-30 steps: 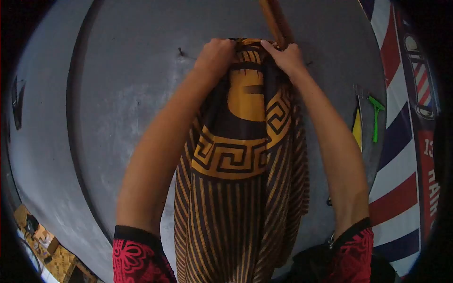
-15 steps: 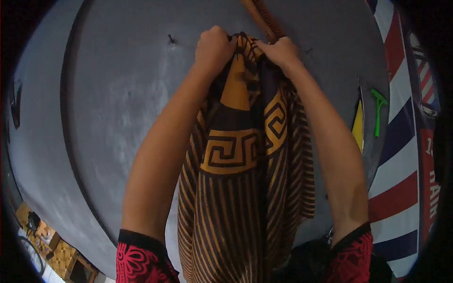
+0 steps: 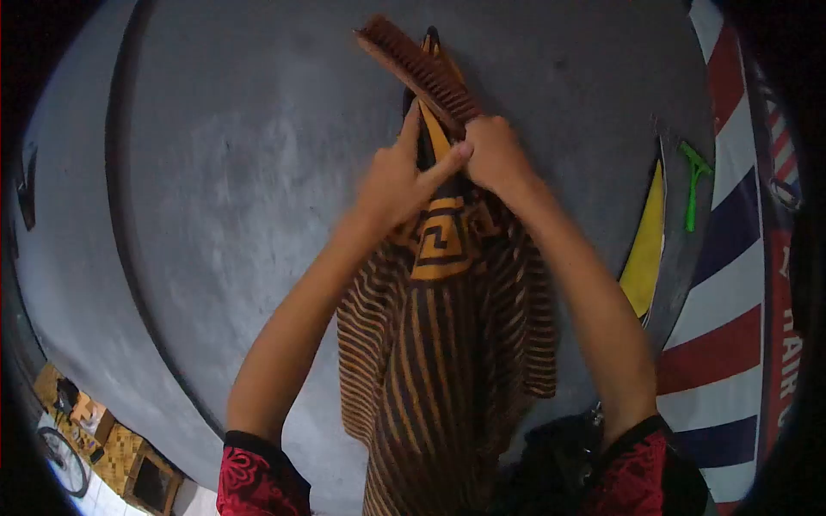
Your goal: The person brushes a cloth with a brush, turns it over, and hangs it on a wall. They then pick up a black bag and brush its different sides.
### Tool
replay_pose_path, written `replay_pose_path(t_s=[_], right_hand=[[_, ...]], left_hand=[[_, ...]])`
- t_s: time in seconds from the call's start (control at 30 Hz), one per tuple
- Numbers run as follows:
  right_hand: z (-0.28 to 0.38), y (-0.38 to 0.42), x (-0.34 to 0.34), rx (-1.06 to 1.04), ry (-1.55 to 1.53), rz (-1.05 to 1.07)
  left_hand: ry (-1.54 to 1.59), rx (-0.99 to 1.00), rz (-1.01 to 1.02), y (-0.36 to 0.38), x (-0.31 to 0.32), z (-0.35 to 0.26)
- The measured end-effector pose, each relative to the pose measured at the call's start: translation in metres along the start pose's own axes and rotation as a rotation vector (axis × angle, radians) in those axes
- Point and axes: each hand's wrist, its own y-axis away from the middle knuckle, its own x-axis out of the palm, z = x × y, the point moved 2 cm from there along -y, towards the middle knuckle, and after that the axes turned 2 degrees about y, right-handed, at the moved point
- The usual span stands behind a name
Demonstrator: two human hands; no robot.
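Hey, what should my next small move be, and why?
Perhaps draw your left hand back from the cloth: its top stands above both hands, so it seems hung, and your right hand holds the brush.

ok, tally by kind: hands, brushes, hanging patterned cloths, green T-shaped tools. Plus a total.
Hands: 2 (left hand, right hand)
Brush: 1
Patterned cloth: 1
Green T-shaped tool: 1
Total: 5
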Motion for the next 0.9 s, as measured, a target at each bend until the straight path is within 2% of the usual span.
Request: replay_pose_path(t_s=[0.03, 0.07, 0.27, 0.37, 0.57, 0.67, 0.77, 0.9], right_hand=[[-0.001, 0.005, 0.002, -0.047, 0.04, 0.012], [0.001, 0.01, 0.006, -0.092, 0.081, 0.026], [0.021, 0.04, 0.012, -0.002, 0.122, 0.111], [0.026, 0.059, 0.018, -0.035, 0.185, 0.215], [0.028, 0.113, 0.043, 0.017, 0.079, 0.342], [0.038, 0.137, 0.052, 0.079, 0.068, 0.309], [0.032, 0.155, 0.071, 0.077, -0.035, 0.248], [0.034, 0.179, 0.079, 0.065, -0.059, 0.254]], left_hand=[[-0.011, 0.012, 0.021, 0.008, 0.006, 0.002], [0.046, -0.065, 0.069, 0.015, 0.01, 0.007], [0.211, -0.18, 0.058, 0.06, 0.015, 0.005], [0.258, -0.258, 0.119, 0.081, 0.016, 0.006], [0.073, -0.314, 0.152, 0.135, 0.029, 0.022], [0.104, -0.329, 0.146, 0.165, 0.034, 0.024], [0.124, -0.241, 0.094, 0.189, 0.044, 0.029], [-0.007, -0.28, 0.102, 0.218, 0.053, 0.032]])
